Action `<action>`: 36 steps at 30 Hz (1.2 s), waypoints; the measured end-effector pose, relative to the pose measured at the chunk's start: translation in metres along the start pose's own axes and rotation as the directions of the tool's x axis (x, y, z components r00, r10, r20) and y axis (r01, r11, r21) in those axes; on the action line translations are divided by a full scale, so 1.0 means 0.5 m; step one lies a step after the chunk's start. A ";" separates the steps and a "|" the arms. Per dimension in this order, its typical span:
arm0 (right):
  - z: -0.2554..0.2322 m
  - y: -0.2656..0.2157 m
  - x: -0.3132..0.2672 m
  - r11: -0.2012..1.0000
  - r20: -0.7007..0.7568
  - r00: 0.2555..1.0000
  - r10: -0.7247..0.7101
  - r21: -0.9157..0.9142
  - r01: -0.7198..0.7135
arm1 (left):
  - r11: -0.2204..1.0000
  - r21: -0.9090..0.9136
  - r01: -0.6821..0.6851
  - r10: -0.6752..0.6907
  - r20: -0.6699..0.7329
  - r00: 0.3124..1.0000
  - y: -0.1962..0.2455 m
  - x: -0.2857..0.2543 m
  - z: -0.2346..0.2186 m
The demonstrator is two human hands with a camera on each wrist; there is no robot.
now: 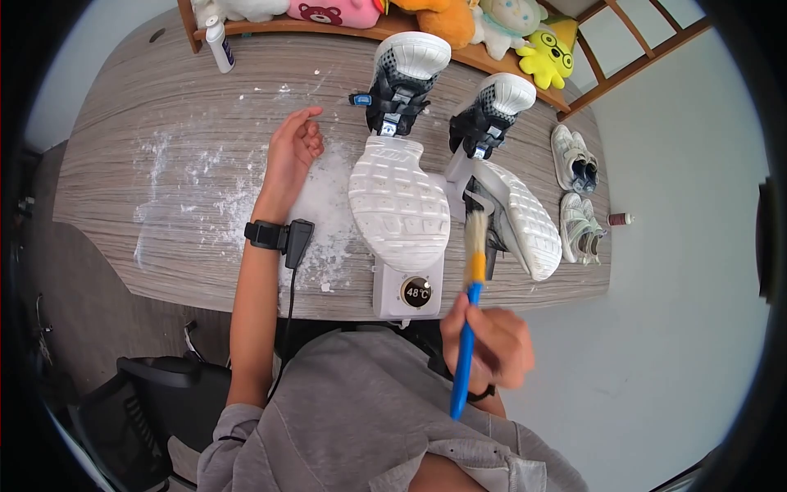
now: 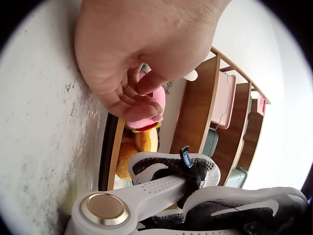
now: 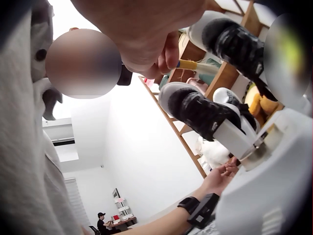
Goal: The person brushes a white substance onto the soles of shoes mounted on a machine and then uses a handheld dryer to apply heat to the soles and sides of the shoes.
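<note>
Above the table (image 1: 123,189), right hand (image 1: 489,344) grips brush (image 1: 469,320).

1. A wood-grain table (image 1: 164,123) is showing a matt laminate finish dusted with white powder (image 1: 324,205).
2. A blue plastic-handled brush (image 1: 469,287) is carrying soft pale bristles.
3. Ridged rubber soles are topping mesh-cloth sneakers (image 1: 399,201) on a glossy white plastic shoe dryer (image 1: 407,291).

From below I see my right hand (image 3: 142,34) gripping the brush handle (image 3: 195,65); two black shoes (image 3: 200,110) sit on the white dryer (image 3: 274,191) (left hand (image 3: 220,178) beyond).
</note>
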State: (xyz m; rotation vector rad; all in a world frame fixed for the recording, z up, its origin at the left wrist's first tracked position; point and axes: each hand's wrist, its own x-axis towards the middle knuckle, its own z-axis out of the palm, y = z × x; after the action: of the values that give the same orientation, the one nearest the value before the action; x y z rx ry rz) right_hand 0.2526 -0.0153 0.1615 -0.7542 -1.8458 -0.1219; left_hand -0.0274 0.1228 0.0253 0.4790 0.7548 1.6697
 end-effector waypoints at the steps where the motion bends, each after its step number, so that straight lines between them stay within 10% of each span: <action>1: 0.017 0.008 0.006 0.998 -0.001 1.000 0.023 -0.066 -0.023 | 1.000 -0.009 -0.001 0.001 0.015 1.000 -0.001 0.001 -0.003; 9: -0.016 0.004 -0.013 0.983 -0.021 0.992 0.126 -0.130 -0.128 | 0.999 -0.032 0.013 -0.013 -0.006 1.000 0.000 -0.001 -0.004; 15: 0.004 -0.019 -0.020 0.997 -0.173 0.983 -0.063 0.036 0.070 | 0.999 0.034 0.013 -0.012 -0.021 1.000 0.005 -0.004 0.007; 23: 0.080 0.045 0.007 0.975 0.173 0.961 0.215 0.015 -0.221 | 1.000 0.004 -0.002 0.002 -0.012 1.000 0.000 0.002 -0.001; 36: 0.037 0.003 -0.005 0.991 -0.151 0.988 0.014 -0.127 -0.034 | 0.999 0.032 0.015 -0.014 -0.030 0.999 0.003 -0.005 0.009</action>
State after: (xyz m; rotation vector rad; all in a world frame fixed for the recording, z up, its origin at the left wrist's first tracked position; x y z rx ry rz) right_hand 0.2390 -0.0076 0.1514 -0.8343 -1.6977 -0.2777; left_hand -0.0250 0.1214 0.0300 0.4714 0.8062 1.6560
